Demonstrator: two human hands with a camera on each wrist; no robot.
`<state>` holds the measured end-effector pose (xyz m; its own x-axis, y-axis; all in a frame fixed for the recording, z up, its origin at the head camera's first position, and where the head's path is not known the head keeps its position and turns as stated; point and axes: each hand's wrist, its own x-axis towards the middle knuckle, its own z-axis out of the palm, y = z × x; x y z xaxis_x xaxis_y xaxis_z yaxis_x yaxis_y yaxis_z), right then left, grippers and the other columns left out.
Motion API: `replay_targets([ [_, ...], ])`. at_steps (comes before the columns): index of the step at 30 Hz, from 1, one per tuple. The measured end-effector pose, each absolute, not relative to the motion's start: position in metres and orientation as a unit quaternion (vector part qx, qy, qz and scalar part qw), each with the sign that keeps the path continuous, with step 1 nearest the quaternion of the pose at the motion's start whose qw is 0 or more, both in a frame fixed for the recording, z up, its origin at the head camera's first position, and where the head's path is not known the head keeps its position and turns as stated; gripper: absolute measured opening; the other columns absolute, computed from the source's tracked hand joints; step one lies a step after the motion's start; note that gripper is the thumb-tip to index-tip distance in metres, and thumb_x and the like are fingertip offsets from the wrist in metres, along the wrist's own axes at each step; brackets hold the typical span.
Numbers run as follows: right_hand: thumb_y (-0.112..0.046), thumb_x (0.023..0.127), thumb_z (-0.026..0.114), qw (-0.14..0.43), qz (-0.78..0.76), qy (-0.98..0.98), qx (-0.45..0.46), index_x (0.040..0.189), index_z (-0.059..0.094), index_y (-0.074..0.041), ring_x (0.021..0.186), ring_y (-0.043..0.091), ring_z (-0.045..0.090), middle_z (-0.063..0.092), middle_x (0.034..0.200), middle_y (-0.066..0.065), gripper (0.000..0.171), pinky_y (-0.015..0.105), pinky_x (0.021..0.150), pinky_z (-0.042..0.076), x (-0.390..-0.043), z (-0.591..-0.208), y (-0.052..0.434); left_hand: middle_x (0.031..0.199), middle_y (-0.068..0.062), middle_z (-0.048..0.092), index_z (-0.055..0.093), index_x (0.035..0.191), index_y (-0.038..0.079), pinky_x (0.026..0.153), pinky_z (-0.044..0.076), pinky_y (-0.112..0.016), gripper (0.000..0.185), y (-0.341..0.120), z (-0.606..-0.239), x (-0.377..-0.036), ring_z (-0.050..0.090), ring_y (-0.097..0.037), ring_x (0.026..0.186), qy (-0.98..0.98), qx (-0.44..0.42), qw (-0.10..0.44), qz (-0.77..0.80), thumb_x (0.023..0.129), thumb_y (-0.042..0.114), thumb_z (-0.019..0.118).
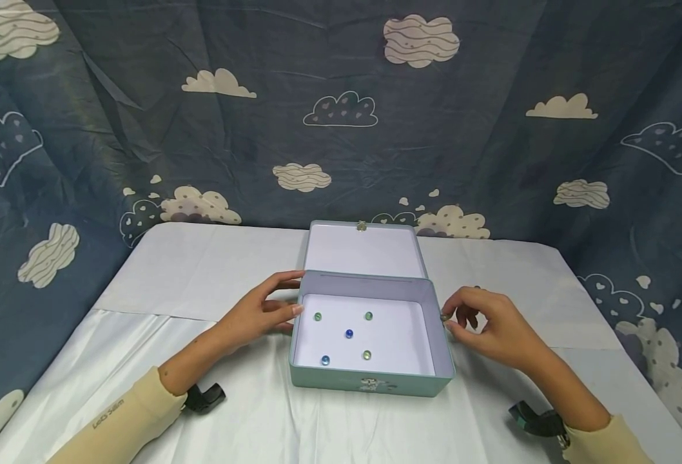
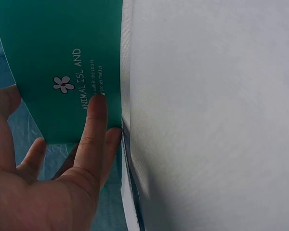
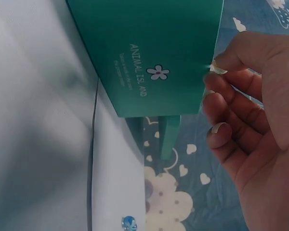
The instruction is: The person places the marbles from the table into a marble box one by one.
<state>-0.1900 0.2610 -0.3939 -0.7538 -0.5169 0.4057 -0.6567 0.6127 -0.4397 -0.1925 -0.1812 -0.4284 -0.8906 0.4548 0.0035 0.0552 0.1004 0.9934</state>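
A green tin box sits with its lid folded back behind it. Glass marbles, several in number, lie on its pale floor, among them a dark blue marble and a light blue marble. My left hand rests against the box's left side, its fingers extended; in the left wrist view a fingertip touches the printed wall. At the right rim, my right hand pinches a small glass marble between thumb and forefinger, mostly covered by the fingertips.
White cloth covers the table under the box. In the right wrist view a blue-patterned marble lies on the cloth beyond the box's right side. A dark curtain with cloud prints hangs behind the table.
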Motion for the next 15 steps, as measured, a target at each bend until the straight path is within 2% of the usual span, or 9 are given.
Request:
replay_targets([
  [15,0.000,0.078,0.081,0.118,0.300,-0.885,0.337,0.100,0.067,-0.027,0.071,0.006,0.056,0.063,0.091,-0.017,0.037,0.020,0.056,0.049,-0.1888,-0.3913,0.2593,0.153,-0.008,0.037,0.037,0.153,0.031,0.087,0.060,-0.043,0.070,-0.1815,-0.4281,-0.1930,0.058,-0.038,0.123,0.727,0.175,0.155,0.646,0.093,0.030,0.073],
])
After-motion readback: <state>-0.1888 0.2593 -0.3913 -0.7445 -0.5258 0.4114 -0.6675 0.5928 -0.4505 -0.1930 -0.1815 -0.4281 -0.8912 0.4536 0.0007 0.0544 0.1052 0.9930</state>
